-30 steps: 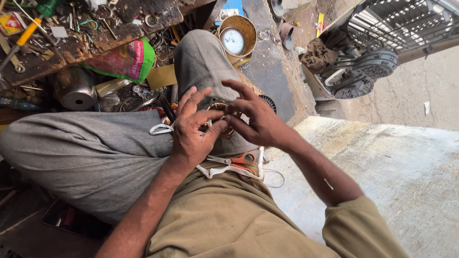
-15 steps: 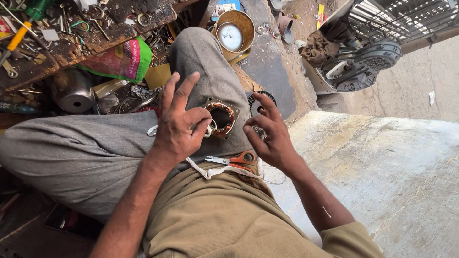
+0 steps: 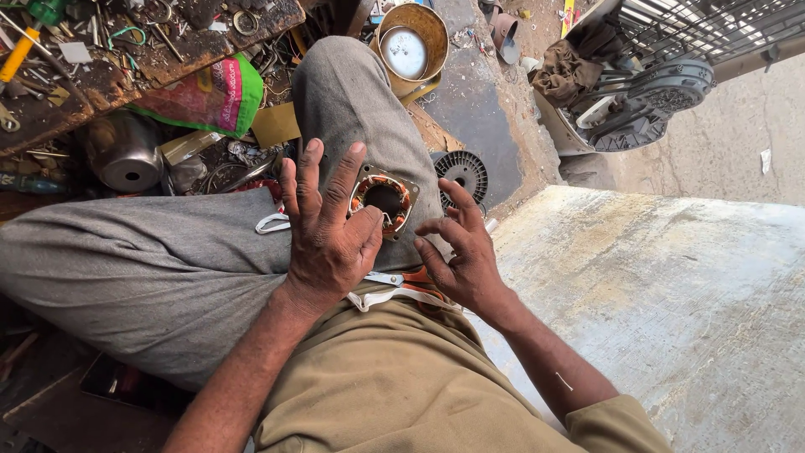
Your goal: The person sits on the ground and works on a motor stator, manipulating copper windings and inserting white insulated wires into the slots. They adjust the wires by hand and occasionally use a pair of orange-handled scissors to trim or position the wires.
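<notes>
Copper-wound and ringed in orange, a small motor stator [image 3: 384, 198] sits on the grey-trousered thigh [image 3: 168, 268] of a person seated cross-legged beside a concrete slab [image 3: 671, 310]. Seen from above, the left hand [image 3: 329, 231] is raised with fingers spread and palm turned away, its thumb touching the stator's near edge — the grip wide, closed on nothing. The right hand [image 3: 461, 256] hovers just beside the stator on its right, fingers loosely curled and apart, also holding nothing. A pair of orange-handled scissors [image 3: 411, 278] lies in the lap below both hands, next to a loop of white tape or cord [image 3: 381, 298] that trails across the olive shirt [image 3: 377, 377]; another bit of the white strip [image 3: 272, 222] shows left of the left hand.

Beyond the knee stands a round metal tin [image 3: 412, 38] with a pale disc inside, and near the right hand's fingertips lies a black slotted fan disc [image 3: 463, 172]. On the left, a rusty wooden desk [image 3: 159, 50] carries loose rings, screws and a yellow-handled screwdriver [image 3: 21, 54]; under its edge sit a pink and green bag [image 3: 205, 96] and a dull steel pot [image 3: 126, 155]. At top right, a metal grille [image 3: 696, 25] rests above dark fan parts [image 3: 654, 105] — well apart from the hands.
</notes>
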A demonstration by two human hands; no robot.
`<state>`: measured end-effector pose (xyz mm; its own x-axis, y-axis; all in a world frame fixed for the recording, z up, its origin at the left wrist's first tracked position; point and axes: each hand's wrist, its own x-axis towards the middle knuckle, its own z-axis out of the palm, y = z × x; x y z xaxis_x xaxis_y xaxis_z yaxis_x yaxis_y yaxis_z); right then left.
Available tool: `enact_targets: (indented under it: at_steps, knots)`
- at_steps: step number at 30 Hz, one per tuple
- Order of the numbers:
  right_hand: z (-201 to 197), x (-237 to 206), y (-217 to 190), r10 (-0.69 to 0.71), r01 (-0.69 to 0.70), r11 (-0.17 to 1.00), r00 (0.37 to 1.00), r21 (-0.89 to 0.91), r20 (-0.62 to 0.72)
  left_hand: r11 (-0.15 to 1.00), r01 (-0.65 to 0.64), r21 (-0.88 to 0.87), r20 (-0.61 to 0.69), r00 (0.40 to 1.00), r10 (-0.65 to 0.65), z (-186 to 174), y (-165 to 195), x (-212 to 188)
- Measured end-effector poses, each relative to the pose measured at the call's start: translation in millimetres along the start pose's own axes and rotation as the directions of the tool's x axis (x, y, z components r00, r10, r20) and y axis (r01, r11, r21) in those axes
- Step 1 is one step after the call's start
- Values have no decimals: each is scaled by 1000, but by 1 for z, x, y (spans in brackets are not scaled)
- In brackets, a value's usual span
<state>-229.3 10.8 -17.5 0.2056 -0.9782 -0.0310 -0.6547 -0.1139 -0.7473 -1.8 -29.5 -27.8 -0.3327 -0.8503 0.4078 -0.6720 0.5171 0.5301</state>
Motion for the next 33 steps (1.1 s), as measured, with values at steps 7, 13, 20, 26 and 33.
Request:
enact_targets:
  at_steps: [7, 13, 20, 26, 33]
  knots:
    - [-2, 0, 3, -11, 11, 999, 1000, -47, -8, 998, -35, -46, 27, 999, 36, -1, -3, -5]
    - [1, 0, 2, -23, 23, 999, 1000, -43, 0, 991, 13, -135, 88, 996, -1, -8, -9, -2]
    - [1, 0, 4, -27, 26, 998, 999, -52, -24, 992, -6, -129, -44, 999, 1, -5, -12, 0]
    - [4, -3, 5, -43, 41, 998, 998, -44, -46, 975, 26, -223, -114, 992, -52, 5, -7, -3]
    - [0, -3, -16, 87, -69, 991, 983, 116, -160, 833, 201, -516, -54, 963, -266, -4, 6, -5]
